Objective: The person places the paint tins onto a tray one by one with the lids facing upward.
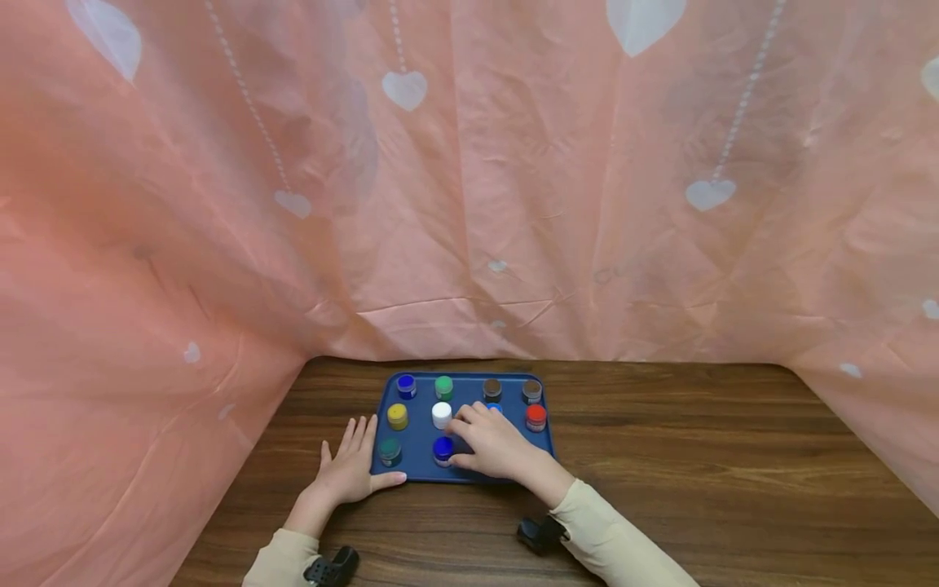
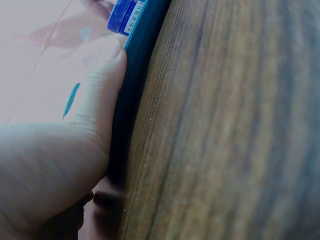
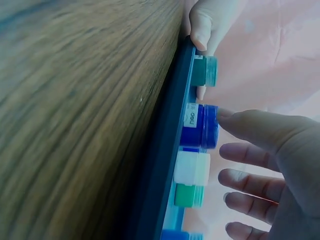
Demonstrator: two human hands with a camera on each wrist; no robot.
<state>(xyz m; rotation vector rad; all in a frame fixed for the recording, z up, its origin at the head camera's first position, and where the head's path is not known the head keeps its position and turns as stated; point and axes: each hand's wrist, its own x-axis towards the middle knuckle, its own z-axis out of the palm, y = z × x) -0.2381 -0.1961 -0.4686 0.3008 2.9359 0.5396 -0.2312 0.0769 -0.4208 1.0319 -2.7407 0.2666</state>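
A blue tray [image 1: 418, 473] on the table carries small paint jars in rows. My left hand [image 1: 348, 473] lies at the tray's near left corner, fingers straight along its left side and thumb [image 2: 102, 80] on the front rim. Over the tray, my right hand [image 1: 491, 444] is beside a dark blue paint jar [image 1: 443, 451] in the front row. Its thumb [image 3: 250, 125] is at that jar's lid, touching or almost touching; the other fingers are spread and loosely bent. Behind the jar stands a white paint jar [image 1: 442, 415]. A lighter blue jar [image 1: 495, 407] is partly hidden by my right hand.
A teal jar [image 1: 390, 451] and a yellow jar [image 1: 397, 416] stand on the tray's left, with blue [image 1: 407, 386] and green [image 1: 443, 387] jars behind. Two dark jars and a red jar [image 1: 536, 418] stand rightward. A pink curtain [image 1: 513, 204] surrounds the wooden table [image 1: 697, 456].
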